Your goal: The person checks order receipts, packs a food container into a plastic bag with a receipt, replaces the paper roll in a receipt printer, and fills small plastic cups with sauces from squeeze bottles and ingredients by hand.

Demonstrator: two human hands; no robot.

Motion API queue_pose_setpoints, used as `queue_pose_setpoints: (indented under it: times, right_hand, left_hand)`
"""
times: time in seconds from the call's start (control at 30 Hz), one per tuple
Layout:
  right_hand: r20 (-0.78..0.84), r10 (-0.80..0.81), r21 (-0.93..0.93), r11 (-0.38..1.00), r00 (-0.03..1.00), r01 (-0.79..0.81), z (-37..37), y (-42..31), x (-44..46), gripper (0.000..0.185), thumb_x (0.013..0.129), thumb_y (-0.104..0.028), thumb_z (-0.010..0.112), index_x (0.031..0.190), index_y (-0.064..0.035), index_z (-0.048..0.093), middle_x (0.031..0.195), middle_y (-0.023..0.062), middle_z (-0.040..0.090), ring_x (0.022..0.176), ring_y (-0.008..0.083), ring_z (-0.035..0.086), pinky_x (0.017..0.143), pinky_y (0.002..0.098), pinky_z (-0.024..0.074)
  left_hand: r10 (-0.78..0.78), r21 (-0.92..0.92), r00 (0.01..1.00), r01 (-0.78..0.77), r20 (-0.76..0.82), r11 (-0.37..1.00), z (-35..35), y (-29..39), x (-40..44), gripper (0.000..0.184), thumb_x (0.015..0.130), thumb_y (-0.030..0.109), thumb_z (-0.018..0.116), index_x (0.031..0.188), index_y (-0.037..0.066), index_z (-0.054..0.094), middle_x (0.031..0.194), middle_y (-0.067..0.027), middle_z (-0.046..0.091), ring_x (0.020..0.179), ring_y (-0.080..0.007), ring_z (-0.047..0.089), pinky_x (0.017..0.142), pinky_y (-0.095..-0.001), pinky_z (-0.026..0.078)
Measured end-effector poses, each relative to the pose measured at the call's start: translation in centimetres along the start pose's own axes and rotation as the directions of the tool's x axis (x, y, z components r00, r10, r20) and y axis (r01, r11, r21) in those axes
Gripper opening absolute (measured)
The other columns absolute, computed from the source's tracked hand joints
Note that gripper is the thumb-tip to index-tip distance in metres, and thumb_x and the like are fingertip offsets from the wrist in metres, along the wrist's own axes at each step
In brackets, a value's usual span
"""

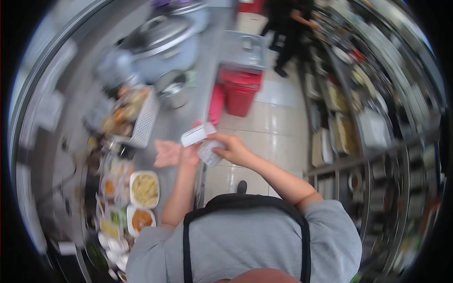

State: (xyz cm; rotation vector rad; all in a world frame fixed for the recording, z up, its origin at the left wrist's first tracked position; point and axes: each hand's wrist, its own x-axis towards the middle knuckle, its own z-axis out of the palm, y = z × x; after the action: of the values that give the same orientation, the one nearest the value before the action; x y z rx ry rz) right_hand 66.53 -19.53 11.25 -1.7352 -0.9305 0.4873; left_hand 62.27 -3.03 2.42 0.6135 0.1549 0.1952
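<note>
A curled white paper slip hangs between my two hands above the counter's edge, and its lower fold carries faint print. My right hand pinches the slip's right side between thumb and fingers. Behind the paper, my left hand holds it from the left; most of its fingers are covered. A crumpled pink cloth or glove lies on the counter just left of that hand. Nearby are a white tray of pale yellow food and a white tray of orange food.
A white basket of food, a metal pot and a large lidded pot stand on the steel counter. Red bins are beside it. Shelves line the right; a person in black stands ahead.
</note>
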Motion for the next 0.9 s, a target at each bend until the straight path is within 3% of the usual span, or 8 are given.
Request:
queue_pose_setpoints:
  times: [0.23,0.33,0.43,0.47,0.53,0.6,0.73,0.9]
  right_hand:
    - [-0.122,-0.206,-0.163,0.969,0.971,0.186,-10.9,3.4,-7.6,0.02,0.072,0.001,0.058,0.09,-0.0057,0.063,0.082,0.0116,0.058,0.073,0.0274,0.057,0.067,0.0352,0.0447]
    - [-0.354,-0.134,-0.352,0.936,0.925,0.001,-16.5,6.0,-11.4,0.017,0.074,-0.004,0.059,0.091,-0.0055,0.063,0.082,0.0123,0.055,0.074,0.0291,0.055,0.065,0.0366,0.043]
    - [-0.626,-0.35,-0.613,0.774,0.696,-0.162,-20.8,9.5,-14.0,0.04,0.081,-0.013,0.057,0.117,0.0003,0.049,0.108,0.0168,0.055,0.099,0.0269,0.054,0.085,0.031,0.042]
    - [-0.767,-0.217,-0.326,0.942,0.604,-0.076,-22.0,12.0,-15.1,0.04,0.084,-0.015,0.054,0.119,0.0022,0.046,0.111,0.0161,0.053,0.103,0.0245,0.052,0.088,0.0309,0.04]
    - [-0.869,0.129,0.219,0.966,0.477,0.138,-26.1,11.2,-17.2,0.037,0.09,-0.019,0.046,0.119,0.0028,0.046,0.117,0.012,0.051,0.106,0.0179,0.049,0.09,0.031,0.0384]
    - [-0.895,0.202,0.249,0.966,0.397,0.069,-29.7,11.6,-19.9,0.031,0.088,-0.014,0.048,0.112,0.0047,0.051,0.104,0.0101,0.058,0.096,0.0151,0.054,0.079,0.0278,0.0428]
    - [-0.934,0.258,0.231,0.964,0.247,-0.135,-34.6,13.1,-24.8,0.027,0.08,-0.019,0.062,0.095,0.0043,0.062,0.087,0.0073,0.064,0.079,0.0108,0.058,0.069,0.0263,0.0458]
    - [-0.968,0.243,0.231,0.962,0.066,-0.148,-39.8,15.2,-29.0,0.024,0.079,-0.018,0.064,0.091,0.0034,0.064,0.082,0.0049,0.064,0.072,0.0083,0.056,0.063,0.022,0.0426]
  left_hand:
    - [0.162,0.417,0.987,-0.154,0.016,0.896,9.5,-6.0,8.4,0.037,0.084,0.007,0.054,0.12,0.001,0.047,0.104,-0.0087,0.057,0.091,-0.0153,0.056,0.08,-0.029,0.046]
    - [0.396,0.74,0.856,-0.497,0.332,0.454,17.7,-12.4,9.0,0.027,0.088,0.006,0.047,0.114,0.001,0.055,0.096,-0.007,0.062,0.085,-0.0134,0.057,0.076,-0.0273,0.045]
    - [0.31,0.48,0.452,-0.877,0.836,-0.016,23.4,-21.1,9.4,0.033,0.077,0.005,0.053,0.11,0.004,0.057,0.116,-0.0161,0.053,0.112,-0.0336,0.047,0.09,-0.0401,0.038]
    - [0.167,0.433,0.41,-0.891,0.897,-0.135,25.2,-23.0,8.7,0.031,0.075,0.01,0.057,0.105,0.004,0.058,0.12,-0.0168,0.05,0.117,-0.0341,0.041,0.092,-0.0428,0.035]
    - [0.106,0.365,0.356,-0.927,0.928,-0.086,28.9,-26.1,8.5,0.031,0.074,0.012,0.06,0.104,0.004,0.058,0.121,-0.0174,0.049,0.119,-0.0344,0.039,0.093,-0.0433,0.034]
    - [0.041,0.28,0.28,-0.96,0.959,-0.003,31.2,-29.0,9.1,0.032,0.073,0.014,0.063,0.103,0.004,0.058,0.121,-0.0181,0.049,0.12,-0.0347,0.036,0.094,-0.0437,0.033]
    - [-0.297,0.638,0.638,-0.408,0.711,0.653,36.1,-34.8,13.2,0.031,0.073,0.009,0.066,0.102,0.002,0.055,0.104,-0.0119,0.058,0.102,-0.0213,0.054,0.086,-0.0327,0.042]
    - [-0.41,0.547,0.47,-0.201,0.782,0.813,42.5,-44.3,18.6,0.017,0.077,0.005,0.063,0.091,0.002,0.055,0.086,-0.0048,0.06,0.081,-0.0117,0.058,0.074,-0.0245,0.044]
